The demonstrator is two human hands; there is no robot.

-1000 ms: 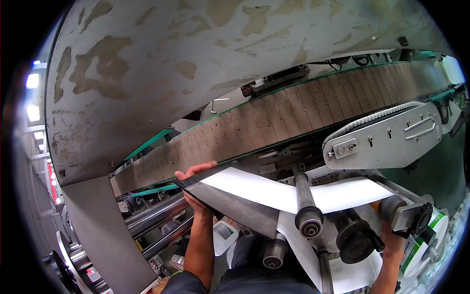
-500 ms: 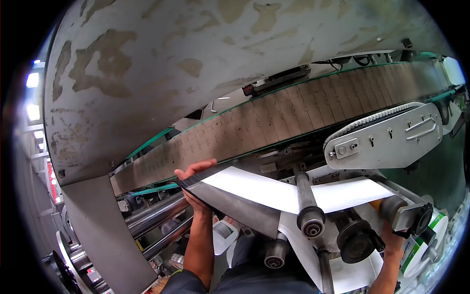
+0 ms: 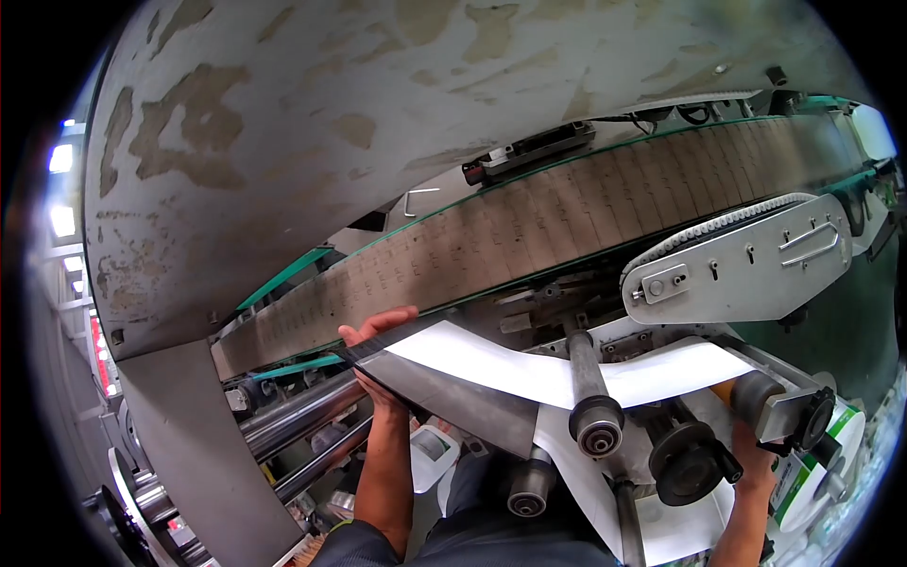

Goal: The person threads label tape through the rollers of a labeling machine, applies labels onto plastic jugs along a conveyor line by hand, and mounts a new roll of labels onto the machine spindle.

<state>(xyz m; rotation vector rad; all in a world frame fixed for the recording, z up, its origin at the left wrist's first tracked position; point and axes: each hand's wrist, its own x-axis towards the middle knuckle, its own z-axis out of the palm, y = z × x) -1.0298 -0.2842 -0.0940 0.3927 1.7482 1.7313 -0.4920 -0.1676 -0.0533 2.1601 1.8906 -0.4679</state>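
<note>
My left hand (image 3: 380, 323) lies behind the narrow end of a flat grey metal plate (image 3: 463, 399). Its fingers stretch out past the plate's upper edge; the plate covers the palm. A white paper strip (image 3: 482, 359) runs over the plate, under a metal roller (image 3: 588, 378), and on to a tan-and-grey roller (image 3: 756, 395) at the right. Beneath that roller is my right hand (image 3: 748, 458). Its fingers are hidden behind the roller and its bracket, so what they touch cannot be seen. More white strip (image 3: 576, 482) hangs below the plate.
A slatted conveyor (image 3: 529, 222) curves behind the plate, beside a metal side unit with a chain belt (image 3: 742, 269). A large worn panel (image 3: 312, 123) overhangs the top. A black knob (image 3: 688, 463) projects between the rollers. Shiny bars (image 3: 302, 416) lie left of my forearm.
The white strip between the plate and the right roller has gone from nearly straight to a slack, curved sag. Both hands stay in about the same place.
</note>
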